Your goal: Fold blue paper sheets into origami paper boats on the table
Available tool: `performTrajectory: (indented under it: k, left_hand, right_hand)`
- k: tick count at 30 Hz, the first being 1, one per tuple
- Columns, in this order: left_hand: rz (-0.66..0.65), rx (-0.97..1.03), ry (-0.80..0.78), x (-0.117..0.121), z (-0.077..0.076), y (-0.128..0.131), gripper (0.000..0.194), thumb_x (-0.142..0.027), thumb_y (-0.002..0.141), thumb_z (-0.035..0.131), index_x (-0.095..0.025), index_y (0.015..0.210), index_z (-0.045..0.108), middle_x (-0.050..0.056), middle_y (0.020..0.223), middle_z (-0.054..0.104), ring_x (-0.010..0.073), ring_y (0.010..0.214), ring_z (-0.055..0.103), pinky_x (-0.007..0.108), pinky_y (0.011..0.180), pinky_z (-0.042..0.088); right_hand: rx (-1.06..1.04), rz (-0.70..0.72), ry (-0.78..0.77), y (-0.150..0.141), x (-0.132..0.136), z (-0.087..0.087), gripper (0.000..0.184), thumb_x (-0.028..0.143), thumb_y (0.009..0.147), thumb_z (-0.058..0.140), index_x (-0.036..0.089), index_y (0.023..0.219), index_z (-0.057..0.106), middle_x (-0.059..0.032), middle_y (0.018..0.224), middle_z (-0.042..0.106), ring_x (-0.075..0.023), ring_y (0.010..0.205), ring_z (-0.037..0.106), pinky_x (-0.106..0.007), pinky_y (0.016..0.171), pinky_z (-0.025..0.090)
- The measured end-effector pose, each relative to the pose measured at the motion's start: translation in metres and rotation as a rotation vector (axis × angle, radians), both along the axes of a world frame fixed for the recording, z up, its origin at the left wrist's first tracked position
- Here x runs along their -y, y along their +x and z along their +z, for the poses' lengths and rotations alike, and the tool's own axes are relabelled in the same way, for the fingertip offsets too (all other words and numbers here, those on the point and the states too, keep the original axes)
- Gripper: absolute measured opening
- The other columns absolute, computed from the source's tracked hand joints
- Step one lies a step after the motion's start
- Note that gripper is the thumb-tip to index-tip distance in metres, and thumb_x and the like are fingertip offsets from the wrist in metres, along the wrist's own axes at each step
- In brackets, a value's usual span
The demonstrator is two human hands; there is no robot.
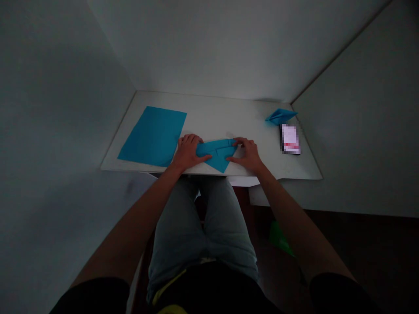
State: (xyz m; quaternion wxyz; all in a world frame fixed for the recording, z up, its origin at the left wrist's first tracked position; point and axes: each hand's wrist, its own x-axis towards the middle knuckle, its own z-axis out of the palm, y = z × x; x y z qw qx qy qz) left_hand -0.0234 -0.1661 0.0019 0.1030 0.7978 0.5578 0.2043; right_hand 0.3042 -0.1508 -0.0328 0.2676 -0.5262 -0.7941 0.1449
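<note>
A folded sheet of blue paper (216, 151) lies near the front edge of the white table, with a long band across its top and a point toward me. My left hand (190, 152) grips its left end, thumb on top and fingers along the far edge. At the right end, my right hand (246, 155) pinches the paper between thumb and fingers. Parts of both ends are hidden under the fingers.
A flat blue sheet (153, 136) lies on the left of the white table (209, 104). At the back right sits a folded blue paper shape (280, 116), beside a phone-like object with a blurred screen (290, 138). Walls enclose the table at the back and both sides.
</note>
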Motion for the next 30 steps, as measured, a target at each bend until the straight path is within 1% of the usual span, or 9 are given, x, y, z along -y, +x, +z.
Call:
performTrajectory:
  k: [4,8,11,14,20,23,26,28,30]
  left_hand:
    - [-0.039,0.014,-0.010,0.000,0.000,-0.001,0.057,-0.051,0.092,0.092,-0.022,0.133,0.065,0.014,0.137,0.071,0.0375,0.137,0.060,0.052,0.123,0.038]
    - [-0.069,0.027,-0.004,0.001,0.001,-0.001,0.064,-0.048,0.094,0.091,-0.022,0.144,0.062,0.015,0.143,0.073,0.0366,0.137,0.063,0.050,0.122,0.039]
    - [-0.080,0.028,0.008,0.002,0.001,-0.001,0.065,-0.048,0.095,0.092,-0.021,0.146,0.063,0.014,0.140,0.075,0.0358,0.135,0.065,0.049,0.121,0.039]
    - [-0.088,0.025,0.015,0.003,0.004,-0.001,0.059,-0.047,0.095,0.092,-0.023,0.143,0.066,0.011,0.130,0.079,0.0344,0.128,0.067,0.048,0.120,0.040]
    - [-0.128,0.001,0.021,0.007,0.005,-0.001,0.040,-0.042,0.099,0.087,-0.024,0.132,0.074,0.009,0.110,0.080,0.0336,0.118,0.070,0.048,0.113,0.044]
    - [-0.163,-0.010,0.038,0.008,0.003,0.000,0.036,-0.042,0.101,0.083,-0.025,0.133,0.077,0.012,0.120,0.080,0.0345,0.122,0.071,0.049,0.113,0.047]
    - [-0.240,-0.020,0.044,0.011,0.002,0.001,0.027,-0.033,0.106,0.075,-0.028,0.131,0.082,0.012,0.133,0.080,0.0336,0.128,0.070,0.051,0.115,0.049]
    - [-0.294,-0.033,0.023,0.014,0.003,0.002,0.024,-0.028,0.108,0.069,-0.030,0.127,0.084,0.010,0.136,0.080,0.0316,0.130,0.071,0.051,0.117,0.050]
    - [-0.335,-0.039,0.006,0.020,0.003,0.002,0.025,-0.032,0.110,0.068,-0.029,0.129,0.084,0.010,0.140,0.080,0.0310,0.133,0.071,0.052,0.120,0.049]
  right_hand:
    - [0.050,-0.036,0.016,0.000,-0.003,-0.002,0.118,0.090,0.080,0.086,0.022,0.170,0.050,-0.0199,0.145,0.069,-0.0435,0.118,0.064,-0.060,0.106,0.048]
    - [0.032,-0.054,0.008,0.000,-0.005,-0.003,0.114,0.091,0.084,0.081,0.020,0.169,0.052,-0.0205,0.146,0.067,-0.0420,0.117,0.065,-0.060,0.106,0.049]
    - [-0.002,-0.048,0.007,0.000,-0.005,-0.003,0.109,0.087,0.086,0.082,0.019,0.167,0.055,-0.0197,0.141,0.071,-0.0404,0.113,0.067,-0.060,0.104,0.050]
    - [0.017,-0.023,0.013,-0.001,-0.005,-0.002,0.097,0.084,0.085,0.085,0.024,0.159,0.066,-0.0170,0.136,0.073,-0.0403,0.114,0.066,-0.059,0.103,0.050]
    - [0.068,0.001,0.016,-0.003,-0.005,0.004,0.060,0.074,0.089,0.089,0.031,0.130,0.083,-0.0116,0.128,0.077,-0.0380,0.116,0.068,-0.055,0.103,0.050]
    - [0.065,0.040,0.022,-0.001,-0.005,0.005,0.039,0.063,0.096,0.087,0.031,0.119,0.087,-0.0093,0.127,0.078,-0.0353,0.117,0.069,-0.055,0.105,0.051]
    - [0.041,0.097,0.012,0.002,-0.007,0.004,0.024,0.053,0.101,0.084,0.031,0.110,0.088,-0.0076,0.126,0.079,-0.0320,0.117,0.071,-0.054,0.109,0.051]
    - [0.034,0.119,0.008,0.003,-0.007,0.003,0.023,0.053,0.101,0.084,0.032,0.106,0.089,-0.0068,0.128,0.079,-0.0316,0.119,0.071,-0.055,0.111,0.051]
    - [0.023,0.123,0.014,0.003,-0.007,0.002,0.026,0.058,0.101,0.084,0.032,0.105,0.089,-0.0066,0.129,0.079,-0.0320,0.120,0.071,-0.056,0.112,0.051]
